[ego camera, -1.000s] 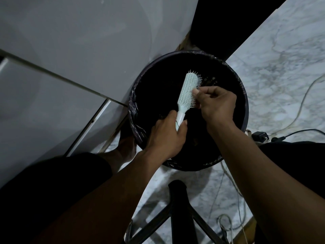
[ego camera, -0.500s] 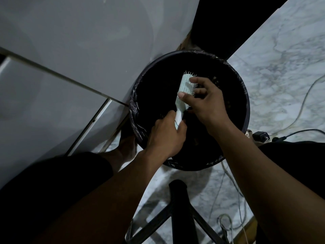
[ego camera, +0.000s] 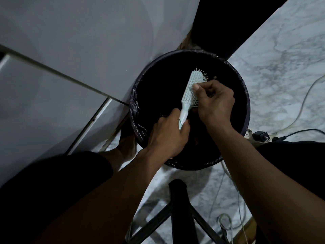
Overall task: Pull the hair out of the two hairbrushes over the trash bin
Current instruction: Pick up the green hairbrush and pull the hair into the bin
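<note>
A pale mint hairbrush [ego camera: 190, 90] is held over the round black trash bin [ego camera: 245, 106], its bristles facing right. My left hand [ego camera: 168, 134] is closed around the brush's handle at the bottom. My right hand [ego camera: 214, 103] rests against the bristle side, thumb tip on the brush head and fingers curled at the bristles. Whether any hair is pinched in those fingers is too dark to tell. The bin's inside is black, lined with a dark bag. Only one hairbrush is in view.
A grey cabinet or wall panel [ego camera: 70, 59] fills the left. Marble floor [ego camera: 281, 59] lies to the right, with a power strip and cables [ego camera: 258, 136]. A black stand with legs [ego camera: 177, 208] sits between my knees. My bare foot [ego camera: 126, 147] is beside the bin.
My right hand has shifted along the bristles, from across the brush head half a second ago to its right side with the thumb on top. The brush tilted slightly. My left hand kept its grip.
</note>
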A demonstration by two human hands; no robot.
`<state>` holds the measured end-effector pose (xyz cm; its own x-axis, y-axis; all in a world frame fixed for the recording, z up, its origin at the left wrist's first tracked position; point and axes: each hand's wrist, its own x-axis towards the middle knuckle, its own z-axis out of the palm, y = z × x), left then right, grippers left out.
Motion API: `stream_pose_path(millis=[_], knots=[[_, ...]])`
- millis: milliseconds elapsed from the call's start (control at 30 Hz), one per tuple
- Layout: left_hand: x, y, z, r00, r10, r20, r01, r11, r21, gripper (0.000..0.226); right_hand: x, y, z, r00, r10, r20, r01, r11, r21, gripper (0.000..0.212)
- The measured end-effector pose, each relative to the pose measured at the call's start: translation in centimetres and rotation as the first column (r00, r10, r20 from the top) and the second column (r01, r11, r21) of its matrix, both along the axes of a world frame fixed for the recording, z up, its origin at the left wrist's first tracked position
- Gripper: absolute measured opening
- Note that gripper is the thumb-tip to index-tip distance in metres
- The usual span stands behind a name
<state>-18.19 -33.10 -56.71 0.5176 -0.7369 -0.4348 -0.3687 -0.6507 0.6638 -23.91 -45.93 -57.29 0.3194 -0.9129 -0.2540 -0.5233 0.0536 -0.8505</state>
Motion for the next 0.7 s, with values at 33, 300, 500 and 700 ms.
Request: stream_pose_path(millis=[33,300,500,700], knots=[[0.0,0.0,0.0,1.0,-0.001,0.005,0.001,1.0,0.004,0.018,0.0,-0.1,0.0,1.0,-0.012,-0.017,0.012,1.0,0.012,0.012],[0.1,0.2,-0.4,0.999,0.039,0.008,-0.039,0.999,-0.003,0.022,0.1,-1.3,0.8,0.963,-0.267,0.028,0.228,0.868,0.44,0.05],[-0.2,0.2,-0.5,0.999,0.018,-0.034,-0.019,0.999,-0.031,0.023,0.4,-0.3,0.4,0.98,-0.176,0.092,0.112,0.872,0.476,0.047],[-0.1,0.1,-0.4,0.999,0.037,-0.038,-0.038,0.999,-0.035,0.025,0.2,-0.6,0.3,0.984,-0.156,0.08,0.117,0.923,0.365,0.033]])
